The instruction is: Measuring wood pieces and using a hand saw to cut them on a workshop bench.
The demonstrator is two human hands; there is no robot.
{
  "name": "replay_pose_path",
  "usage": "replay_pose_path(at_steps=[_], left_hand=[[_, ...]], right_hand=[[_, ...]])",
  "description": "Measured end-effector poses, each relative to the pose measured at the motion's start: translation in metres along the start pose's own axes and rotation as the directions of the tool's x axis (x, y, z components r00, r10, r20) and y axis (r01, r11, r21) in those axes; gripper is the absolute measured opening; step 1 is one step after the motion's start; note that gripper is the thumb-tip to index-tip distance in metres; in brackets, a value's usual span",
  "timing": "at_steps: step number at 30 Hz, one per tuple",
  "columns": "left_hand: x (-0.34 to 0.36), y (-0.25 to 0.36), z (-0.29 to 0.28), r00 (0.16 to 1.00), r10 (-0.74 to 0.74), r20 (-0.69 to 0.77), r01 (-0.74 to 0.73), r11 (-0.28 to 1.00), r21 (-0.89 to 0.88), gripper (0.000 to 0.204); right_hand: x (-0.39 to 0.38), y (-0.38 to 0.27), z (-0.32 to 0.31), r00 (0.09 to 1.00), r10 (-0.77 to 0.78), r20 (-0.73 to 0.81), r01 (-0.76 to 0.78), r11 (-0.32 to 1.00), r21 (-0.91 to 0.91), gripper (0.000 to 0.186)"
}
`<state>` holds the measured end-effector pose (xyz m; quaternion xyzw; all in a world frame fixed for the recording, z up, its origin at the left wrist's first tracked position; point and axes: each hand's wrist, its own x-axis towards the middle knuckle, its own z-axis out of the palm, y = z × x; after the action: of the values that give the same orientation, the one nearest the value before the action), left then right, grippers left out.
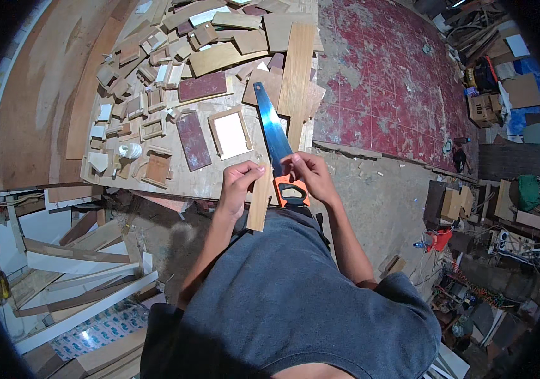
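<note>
My left hand (239, 184) pinches a short light-wood strip (258, 201) near its upper end; the strip hangs down in front of my shirt. Close beside it on the right, my right hand (311, 175) has its thumb and fingers drawn together over the lower blade of a handsaw (270, 123). Whatever is between those fingers is too small or hidden to make out. The saw lies on the worktable (200, 180), blade pointing away, its orange and black handle at the near edge below my right hand. A long wooden board (296, 69) rests just right of the blade.
Many small wooden frames and offcuts cover the table's left and far parts, among them a frame with a white panel (230, 134) and a dark red block (194, 140). Scrap boards (80, 259) pile up at lower left. Boxes, cables and tools line the right side.
</note>
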<state>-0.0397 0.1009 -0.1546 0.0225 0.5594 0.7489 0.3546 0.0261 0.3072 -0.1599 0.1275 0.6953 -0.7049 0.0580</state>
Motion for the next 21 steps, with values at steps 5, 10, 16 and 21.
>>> replay_pose_path(at_steps=[5, 10, 16, 21], left_hand=[[0.002, -0.002, -0.018, 0.970, -0.193, -0.146, 0.180, 0.979, -0.099, 0.015], [-0.001, -0.014, -0.029, 0.959, -0.189, -0.212, 0.160, 0.976, -0.147, 0.019], [-0.007, -0.030, -0.060, 0.955, -0.095, -0.282, 0.093, 0.995, -0.018, 0.015], [-0.010, -0.021, -0.068, 0.939, -0.099, -0.328, 0.101, 0.995, -0.011, 0.016]], right_hand=[[-0.001, 0.080, -0.019, 0.990, 0.142, 0.019, -0.023, 0.288, -0.957, 0.023], [-0.021, 0.188, -0.018, 0.982, 0.162, 0.097, -0.001, 0.517, -0.856, 0.034], [-0.037, 0.241, -0.006, 0.962, 0.211, 0.175, 0.077, 0.404, -0.911, 0.044], [-0.030, 0.240, 0.000, 0.973, 0.144, 0.179, 0.146, 0.215, -0.966, 0.037]])
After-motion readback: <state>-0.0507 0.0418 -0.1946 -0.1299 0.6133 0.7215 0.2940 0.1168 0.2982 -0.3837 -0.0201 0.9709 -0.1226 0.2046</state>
